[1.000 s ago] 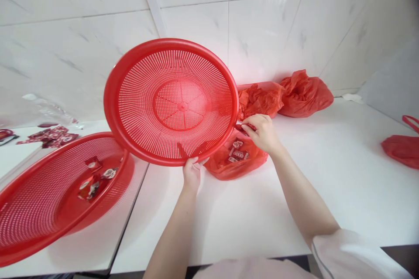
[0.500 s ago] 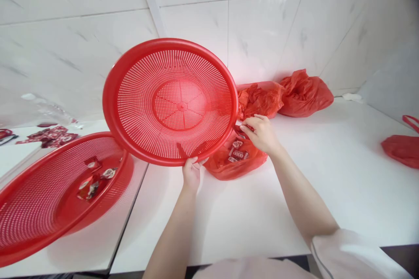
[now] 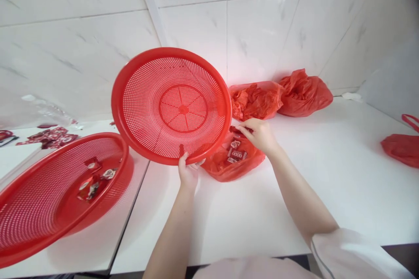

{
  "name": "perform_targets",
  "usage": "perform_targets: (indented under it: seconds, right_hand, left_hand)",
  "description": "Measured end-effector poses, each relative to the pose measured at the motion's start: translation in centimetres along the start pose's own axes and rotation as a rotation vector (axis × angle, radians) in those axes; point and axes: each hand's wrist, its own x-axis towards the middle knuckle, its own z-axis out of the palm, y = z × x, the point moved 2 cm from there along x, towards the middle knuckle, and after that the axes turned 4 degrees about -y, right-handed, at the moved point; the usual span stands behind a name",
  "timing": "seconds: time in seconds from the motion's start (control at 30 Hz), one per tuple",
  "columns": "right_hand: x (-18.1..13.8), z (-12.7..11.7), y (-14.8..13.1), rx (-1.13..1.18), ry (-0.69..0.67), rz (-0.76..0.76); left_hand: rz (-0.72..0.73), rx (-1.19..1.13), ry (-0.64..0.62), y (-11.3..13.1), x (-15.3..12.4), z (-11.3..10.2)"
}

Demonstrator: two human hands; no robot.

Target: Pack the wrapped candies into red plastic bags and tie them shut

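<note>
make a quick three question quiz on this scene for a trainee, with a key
1. Multiple choice: what part of the raised basket does the left grip hold? A) the base; B) the rim; C) no part of it.
2. True or false: packets lie inside the low basket at the left.
3. Short answer: what can be seen inside the bag nearest the right grip?

Key
1. B
2. True
3. Small red packets with pale print
</note>
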Motion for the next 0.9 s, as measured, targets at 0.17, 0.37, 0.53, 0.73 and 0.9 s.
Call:
perform_targets:
  seconds: [0.17, 0.37, 0.53, 0.73, 0.9]
  right_hand:
    - [0.0, 0.7, 0.3, -0.106, -0.084, -0.055]
    - [-0.2, 1.2, 0.1, -0.067, -0.238, -0.100]
    - [0.1, 1.0, 0.1, 0.030, -0.200, 0.074]
    - [0.3, 1.4, 2.4, 0.601, 0.005, 0.557]
    - [0.3, 0.5, 1.9, 1.103, -0.014, 0.610]
  left_hand:
    - [-0.058, -0.030, 0.046, 0.1, 0.4, -0.4]
    - [-0.062, 0.008, 0.058, -0.1, 0.3, -0.5]
    - [-0.127, -0.023, -0.036, -0.6, 0.0, 0.0]
    - [-0.232, -0.135, -0.037, -0.1, 0.1, 0.0]
    - [-0.282, -0.196, -0.084, 0.0, -0.1, 0.2]
